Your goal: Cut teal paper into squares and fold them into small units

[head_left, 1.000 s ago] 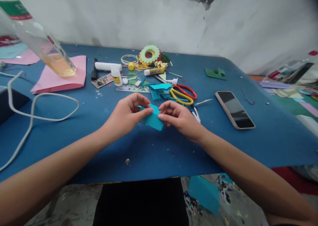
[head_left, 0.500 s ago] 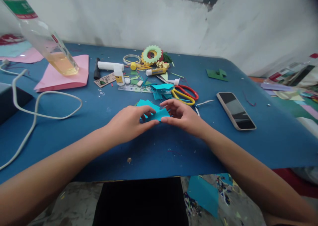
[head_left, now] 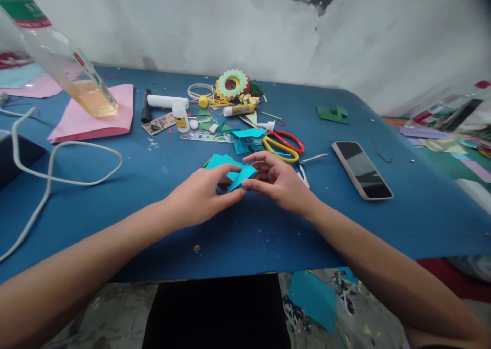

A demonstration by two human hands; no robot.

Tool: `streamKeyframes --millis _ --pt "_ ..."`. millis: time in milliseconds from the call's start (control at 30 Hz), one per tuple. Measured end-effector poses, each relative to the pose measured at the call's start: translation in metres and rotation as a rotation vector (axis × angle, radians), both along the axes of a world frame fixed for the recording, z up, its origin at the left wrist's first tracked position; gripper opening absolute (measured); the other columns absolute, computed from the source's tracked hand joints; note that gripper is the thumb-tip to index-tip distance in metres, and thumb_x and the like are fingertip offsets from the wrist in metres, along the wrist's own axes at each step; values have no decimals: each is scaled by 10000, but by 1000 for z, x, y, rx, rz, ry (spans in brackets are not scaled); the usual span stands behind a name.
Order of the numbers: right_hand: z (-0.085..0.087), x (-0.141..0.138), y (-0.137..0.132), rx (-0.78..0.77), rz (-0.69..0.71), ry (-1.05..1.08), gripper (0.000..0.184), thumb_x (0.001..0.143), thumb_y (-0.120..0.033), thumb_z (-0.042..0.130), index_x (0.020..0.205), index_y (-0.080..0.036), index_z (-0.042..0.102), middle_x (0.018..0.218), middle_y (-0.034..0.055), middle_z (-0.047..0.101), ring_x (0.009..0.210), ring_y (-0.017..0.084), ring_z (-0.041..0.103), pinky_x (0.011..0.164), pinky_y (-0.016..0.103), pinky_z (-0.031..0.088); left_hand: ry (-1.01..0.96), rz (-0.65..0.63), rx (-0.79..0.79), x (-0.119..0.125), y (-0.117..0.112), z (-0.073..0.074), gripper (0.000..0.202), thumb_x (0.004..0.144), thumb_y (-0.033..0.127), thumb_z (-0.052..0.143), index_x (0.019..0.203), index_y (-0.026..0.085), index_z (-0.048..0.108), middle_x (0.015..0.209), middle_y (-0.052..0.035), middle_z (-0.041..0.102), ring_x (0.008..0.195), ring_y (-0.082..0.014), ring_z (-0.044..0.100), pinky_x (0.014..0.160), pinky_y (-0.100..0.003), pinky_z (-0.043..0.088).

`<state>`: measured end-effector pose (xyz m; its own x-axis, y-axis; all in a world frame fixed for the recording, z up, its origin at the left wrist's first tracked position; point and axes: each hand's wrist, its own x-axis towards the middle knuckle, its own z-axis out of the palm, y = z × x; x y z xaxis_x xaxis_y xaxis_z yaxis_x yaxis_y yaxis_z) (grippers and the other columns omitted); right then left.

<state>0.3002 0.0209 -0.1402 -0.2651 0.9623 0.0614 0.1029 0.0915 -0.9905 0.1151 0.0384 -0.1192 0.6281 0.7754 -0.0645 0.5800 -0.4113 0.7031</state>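
Observation:
Between my two hands is a small piece of turquoise paper [head_left: 242, 176], tilted and seemingly folded. My left hand [head_left: 203, 193] is closed on its left side, thumb below and fingers above. The thumb and fingers of my right hand [head_left: 278, 182] pinch its right edge. Just behind lie more turquoise paper pieces [head_left: 218, 161], partly hidden by my left fingers. Beyond my right hand rest scissors [head_left: 286, 145] with red and yellow handles, near further turquoise scraps [head_left: 247, 140].
A glue bottle [head_left: 180, 117], a glue stick [head_left: 240, 109], a clear ruler [head_left: 209, 136] and a pale green paper ring [head_left: 232, 83] lie at the back. A phone [head_left: 362, 170] is on the right. Leftward, a bottle of yellowish liquid [head_left: 90, 97] stands on pink paper [head_left: 123, 118], near a white cable [head_left: 86, 184].
The turquoise paper in my hands has turned from lying nearly flat to a steeper slant, with its right end raised. Both hands stay on it, and the view has shifted slightly.

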Motion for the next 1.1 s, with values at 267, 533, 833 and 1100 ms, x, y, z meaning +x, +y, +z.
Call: streamKeyframes --millis 267,533,833,1100 --pt "4 3 -1 75 1 -54 299 746 -188 610 1018 -178 486 817 -5 566 630 91 544 583 231 465 -100 -5 -100 2 2 -2 365 806 458 537 1045 184 567 771 8 599 641 -130 514 558 -247 385" --pt "4 7 -3 20 186 -265 242 763 -145 460 982 -172 560 763 -1 528 598 103 447 543 243 390 -267 39 -199 1 9 -13 333 797 285 545 1108 165 533 895 -33 661 733 -140 589 600 -243 449" --pt "-2 5 -2 119 -3 -592 253 748 -117 522 982 -134 615 639 -25 515 542 94 454 517 227 369 118 39 35 -2 6 -4 155 765 249 516 779 189 659 712 -3 655 652 -149 589 571 -244 416" --pt "0 2 -5 383 -1 -746 93 749 -87 576 809 -143 620 764 34 621 653 131 551 615 255 445 221 -11 330 -1 9 -16 214 810 315 515 938 197 640 978 -36 621 761 -180 604 616 -274 425"
